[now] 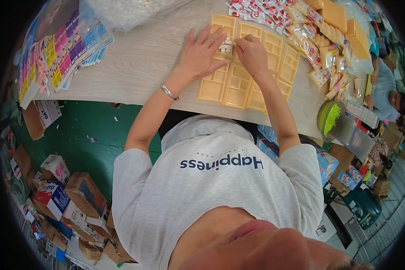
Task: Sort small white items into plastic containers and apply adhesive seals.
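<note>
Several pale yellow plastic trays (236, 92) with compartments lie side by side on the table before me. Small white pieces (226, 47) sit together in one compartment of a far-left tray (223, 20). My left hand (200, 55) rests over that tray's left side with its fingers spread, the fingertips beside the white pieces. Just right of the pieces is my right hand (254, 55), its thumb and fingers pinched together above the tray edge. Whether anything is between those fingertips is hidden.
A clear bag of white pieces (130, 11) lies at the back left, near printed colourful sheets (67, 47). Small red-and-white packets (261, 11), wrapped packs (308, 47) and a bowl of green bits (332, 118) occupy the right. Cardboard boxes (85, 193) stand on the floor; another person (384, 92) is far right.
</note>
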A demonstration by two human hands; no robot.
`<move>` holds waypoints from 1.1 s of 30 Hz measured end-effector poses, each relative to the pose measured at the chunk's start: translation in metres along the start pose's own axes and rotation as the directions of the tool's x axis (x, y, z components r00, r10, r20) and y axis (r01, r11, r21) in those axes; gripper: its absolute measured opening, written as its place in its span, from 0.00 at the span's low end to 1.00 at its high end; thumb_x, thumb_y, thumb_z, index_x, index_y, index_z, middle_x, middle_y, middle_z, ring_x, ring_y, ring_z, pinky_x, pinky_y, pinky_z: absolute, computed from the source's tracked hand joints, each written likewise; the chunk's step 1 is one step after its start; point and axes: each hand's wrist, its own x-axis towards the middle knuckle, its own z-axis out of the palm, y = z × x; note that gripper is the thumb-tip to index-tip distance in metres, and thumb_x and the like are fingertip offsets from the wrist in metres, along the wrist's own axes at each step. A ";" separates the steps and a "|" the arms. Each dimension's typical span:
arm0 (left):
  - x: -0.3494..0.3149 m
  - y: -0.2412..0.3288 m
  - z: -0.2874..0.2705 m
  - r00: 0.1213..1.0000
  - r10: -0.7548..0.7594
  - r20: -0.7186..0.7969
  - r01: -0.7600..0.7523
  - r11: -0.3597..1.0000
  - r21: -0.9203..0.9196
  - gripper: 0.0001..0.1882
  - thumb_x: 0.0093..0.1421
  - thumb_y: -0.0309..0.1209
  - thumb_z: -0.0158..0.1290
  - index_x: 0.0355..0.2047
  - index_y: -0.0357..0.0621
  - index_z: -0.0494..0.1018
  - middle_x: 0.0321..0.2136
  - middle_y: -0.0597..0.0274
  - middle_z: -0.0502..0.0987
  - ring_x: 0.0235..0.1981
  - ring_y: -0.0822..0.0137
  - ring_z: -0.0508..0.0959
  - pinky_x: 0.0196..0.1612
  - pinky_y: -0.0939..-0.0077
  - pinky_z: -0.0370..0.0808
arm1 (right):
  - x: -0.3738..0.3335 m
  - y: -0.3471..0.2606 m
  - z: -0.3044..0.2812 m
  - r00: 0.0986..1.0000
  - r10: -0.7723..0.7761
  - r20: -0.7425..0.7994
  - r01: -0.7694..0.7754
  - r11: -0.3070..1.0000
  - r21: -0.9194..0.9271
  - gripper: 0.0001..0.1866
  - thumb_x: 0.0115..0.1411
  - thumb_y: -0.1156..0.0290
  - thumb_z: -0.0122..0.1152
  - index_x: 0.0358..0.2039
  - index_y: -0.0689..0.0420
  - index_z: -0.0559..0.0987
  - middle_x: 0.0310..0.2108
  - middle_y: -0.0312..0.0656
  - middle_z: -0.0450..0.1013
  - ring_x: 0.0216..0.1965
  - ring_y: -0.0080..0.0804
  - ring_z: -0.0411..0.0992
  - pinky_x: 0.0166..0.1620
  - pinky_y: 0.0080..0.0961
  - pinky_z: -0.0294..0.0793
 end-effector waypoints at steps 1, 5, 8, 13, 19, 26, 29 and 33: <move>0.000 0.003 -0.001 0.999 0.021 0.027 -0.021 1.000 0.005 0.42 0.64 0.63 0.47 0.71 0.53 0.60 0.72 0.67 0.58 0.73 0.58 0.52 0.72 0.40 0.44 | 0.000 -0.001 0.002 1.000 0.001 0.001 0.000 0.998 -0.058 0.09 0.60 0.68 0.66 0.40 0.54 0.84 0.35 0.45 0.78 0.37 0.46 0.77 0.41 0.40 0.78; -0.004 0.002 0.001 0.997 0.033 0.068 -0.032 0.999 -0.015 0.44 0.63 0.64 0.47 0.72 0.52 0.57 0.72 0.66 0.57 0.74 0.58 0.50 0.72 0.40 0.43 | 0.003 -0.012 0.002 1.000 0.023 -0.016 -0.025 0.989 -0.149 0.06 0.60 0.68 0.65 0.36 0.54 0.84 0.33 0.44 0.77 0.38 0.45 0.77 0.41 0.40 0.77; -0.008 -0.006 -0.004 0.982 -0.113 -0.152 0.064 0.953 -0.296 0.45 0.63 0.64 0.48 0.72 0.50 0.57 0.72 0.64 0.57 0.74 0.57 0.51 0.73 0.39 0.42 | 0.000 -0.020 -0.009 0.992 0.079 -0.099 -0.089 0.991 -0.099 0.05 0.60 0.67 0.66 0.34 0.54 0.83 0.32 0.42 0.76 0.38 0.44 0.76 0.40 0.39 0.77; -0.018 -0.006 -0.005 0.999 -0.047 0.015 0.048 0.998 -0.045 0.46 0.63 0.63 0.48 0.72 0.48 0.56 0.72 0.61 0.58 0.74 0.56 0.52 0.72 0.39 0.43 | 0.001 -0.024 0.006 0.961 -0.277 -0.021 0.278 0.960 0.037 0.05 0.57 0.68 0.69 0.33 0.53 0.84 0.30 0.37 0.75 0.35 0.38 0.74 0.39 0.35 0.76; -0.023 -0.010 0.001 1.000 -0.012 0.015 0.013 0.997 -0.073 0.45 0.62 0.64 0.48 0.72 0.49 0.57 0.72 0.63 0.58 0.74 0.56 0.52 0.72 0.38 0.44 | 0.004 -0.026 0.006 0.957 -0.289 -0.020 0.289 0.957 0.023 0.06 0.56 0.69 0.71 0.35 0.52 0.85 0.28 0.36 0.76 0.33 0.36 0.74 0.37 0.34 0.75; -0.002 -0.003 -0.010 0.997 0.067 -0.043 -0.072 0.990 -0.121 0.46 0.62 0.66 0.47 0.71 0.50 0.58 0.72 0.64 0.58 0.74 0.55 0.52 0.72 0.37 0.45 | 0.151 -0.061 -0.041 0.731 -0.320 -0.603 0.424 0.905 0.035 0.11 0.68 0.64 0.55 0.34 0.54 0.82 0.31 0.43 0.79 0.33 0.43 0.76 0.35 0.37 0.74; 0.001 -0.002 0.003 0.994 0.096 0.058 -0.092 0.994 -0.065 0.46 0.62 0.65 0.47 0.71 0.50 0.58 0.72 0.64 0.57 0.74 0.55 0.52 0.72 0.36 0.44 | 0.266 -0.072 -0.007 0.821 -0.469 -0.325 0.480 0.876 -0.051 0.10 0.64 0.67 0.58 0.40 0.57 0.84 0.36 0.49 0.80 0.42 0.50 0.78 0.45 0.42 0.77; -0.011 -0.008 -0.008 0.999 0.006 0.038 0.002 0.978 -0.208 0.46 0.62 0.64 0.48 0.71 0.47 0.57 0.73 0.62 0.56 0.74 0.53 0.51 0.71 0.35 0.43 | 0.311 -0.121 0.023 0.967 -0.069 0.245 0.137 0.953 -0.272 0.13 0.61 0.68 0.59 0.42 0.59 0.85 0.39 0.51 0.81 0.46 0.44 0.80 0.51 0.41 0.78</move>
